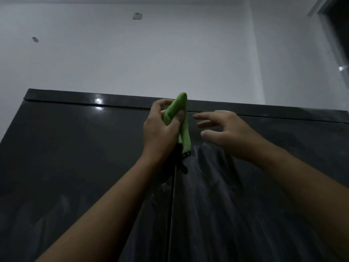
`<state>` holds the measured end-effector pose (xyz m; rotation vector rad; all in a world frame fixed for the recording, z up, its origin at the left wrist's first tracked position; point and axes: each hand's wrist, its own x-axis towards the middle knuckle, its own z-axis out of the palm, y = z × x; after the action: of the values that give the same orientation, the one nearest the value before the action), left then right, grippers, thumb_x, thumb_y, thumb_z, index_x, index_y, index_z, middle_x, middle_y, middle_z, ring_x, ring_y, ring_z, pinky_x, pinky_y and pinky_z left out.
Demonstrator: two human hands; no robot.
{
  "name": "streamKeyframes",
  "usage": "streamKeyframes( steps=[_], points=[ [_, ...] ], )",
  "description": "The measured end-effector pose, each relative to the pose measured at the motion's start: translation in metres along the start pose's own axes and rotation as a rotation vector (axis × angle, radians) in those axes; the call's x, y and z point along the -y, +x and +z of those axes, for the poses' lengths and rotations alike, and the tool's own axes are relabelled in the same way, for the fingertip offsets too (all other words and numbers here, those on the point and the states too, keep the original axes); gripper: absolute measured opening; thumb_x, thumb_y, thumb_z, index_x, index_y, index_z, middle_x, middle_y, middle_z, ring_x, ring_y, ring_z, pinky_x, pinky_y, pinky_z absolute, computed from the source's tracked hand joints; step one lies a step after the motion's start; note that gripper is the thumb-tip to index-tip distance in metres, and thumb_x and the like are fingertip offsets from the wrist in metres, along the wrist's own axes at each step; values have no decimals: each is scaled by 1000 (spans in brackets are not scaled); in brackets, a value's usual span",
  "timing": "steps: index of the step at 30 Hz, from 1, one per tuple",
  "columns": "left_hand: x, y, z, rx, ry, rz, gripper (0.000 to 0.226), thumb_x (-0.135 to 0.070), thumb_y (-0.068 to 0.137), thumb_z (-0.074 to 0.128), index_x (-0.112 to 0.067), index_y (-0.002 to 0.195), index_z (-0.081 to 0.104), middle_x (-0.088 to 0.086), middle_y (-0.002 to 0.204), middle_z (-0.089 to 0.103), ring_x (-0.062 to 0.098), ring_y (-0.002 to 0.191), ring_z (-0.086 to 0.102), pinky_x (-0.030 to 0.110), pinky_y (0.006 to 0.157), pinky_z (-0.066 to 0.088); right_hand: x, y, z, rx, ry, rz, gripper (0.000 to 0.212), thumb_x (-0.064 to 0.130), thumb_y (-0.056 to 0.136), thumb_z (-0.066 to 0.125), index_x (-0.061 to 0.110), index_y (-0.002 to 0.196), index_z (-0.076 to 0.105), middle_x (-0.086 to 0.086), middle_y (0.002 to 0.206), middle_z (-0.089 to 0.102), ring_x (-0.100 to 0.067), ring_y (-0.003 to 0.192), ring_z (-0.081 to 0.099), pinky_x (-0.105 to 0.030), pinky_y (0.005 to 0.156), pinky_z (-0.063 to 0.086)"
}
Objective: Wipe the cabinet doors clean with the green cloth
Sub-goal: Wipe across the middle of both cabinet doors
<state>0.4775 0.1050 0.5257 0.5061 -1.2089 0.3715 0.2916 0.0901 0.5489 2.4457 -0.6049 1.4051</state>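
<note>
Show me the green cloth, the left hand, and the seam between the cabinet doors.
green cloth (pixel 185 125), head view, its hanging strip
left hand (pixel 158 129), head view, back of hand
door seam (pixel 172 205), head view, mid-length of gap

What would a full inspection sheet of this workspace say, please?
Surface: glossy dark grey cabinet doors, closed; whitish streaks on the right door.
Job's things: folded green fabric cloth, held up near the doors' top edge; black tag hanging below it.
Clutter: nothing seen.
Grips: left hand grips the cloth; right hand open beside it, holding nothing.
Cables: nothing seen.
Surroundings: plain white wall above the cabinet; dark opening at upper right, unclear what.
</note>
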Motion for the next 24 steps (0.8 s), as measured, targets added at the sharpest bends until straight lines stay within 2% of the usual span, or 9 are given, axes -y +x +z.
streamKeyframes(
  steps=[2,5,8,11,14,16,20,22,24],
  points=[
    [-6,-1,8,103,-93,-66,24,-31,96,64,-24,118,56,-5,101,68,6,88,67,30,76,56,1,-4,3,32,30,29,77,52,73,56,47,148,40,1,149,44,-12,148,24,-35,114,31],
    [-12,-8,20,292,-252,-104,24,-31,103,52,-21,124,52,4,110,68,18,98,69,45,85,58,7,-8,6,46,148,-43,87,59,78,55,43,157,22,3,161,27,-12,152,10,-40,118,23],
    [-18,-9,26,437,-273,-39,29,-34,104,43,-19,129,50,6,110,66,20,99,68,43,85,57,5,-12,8,8,212,-81,100,71,77,60,41,159,11,11,162,27,-11,150,22,-48,120,30],
    [-20,1,28,563,-274,-9,45,-38,98,42,-23,139,52,3,129,65,22,126,57,52,109,42,0,-16,1,-60,257,-67,102,59,83,69,34,161,9,11,149,45,1,133,47,-24,110,42],
    [-24,15,24,613,52,1,53,-50,93,41,-39,144,46,-14,155,39,21,153,1,64,119,-4,-12,-19,-6,-190,58,-112,80,19,95,67,20,160,20,10,152,41,-2,137,41,-7,109,32],
    [-26,26,19,691,396,103,44,-55,99,40,-48,142,43,-18,161,23,23,152,-12,69,112,-16,-22,-16,-12,-255,-66,-146,71,-2,90,61,18,155,38,10,149,44,-6,138,42,-6,109,30],
    [-19,54,9,659,957,358,51,-63,95,41,-63,143,25,2,166,11,29,152,-10,71,111,-12,-45,-9,-25,-306,-337,-161,62,7,85,45,28,142,56,-1,149,52,-25,136,51,-39,112,43],
    [-12,69,2,556,968,342,61,-55,95,47,-57,149,18,7,165,14,30,153,-4,71,113,-8,-44,-2,-25,-388,-413,-127,57,14,86,42,27,139,60,-4,148,54,-34,132,52,-49,106,47],
    [-3,76,-2,513,926,252,64,-50,97,46,-43,153,18,5,164,19,29,153,2,70,114,-5,-38,1,-14,-322,-418,-67,61,25,82,43,27,141,58,-3,151,51,-33,135,47,-47,110,43]
  ],
)
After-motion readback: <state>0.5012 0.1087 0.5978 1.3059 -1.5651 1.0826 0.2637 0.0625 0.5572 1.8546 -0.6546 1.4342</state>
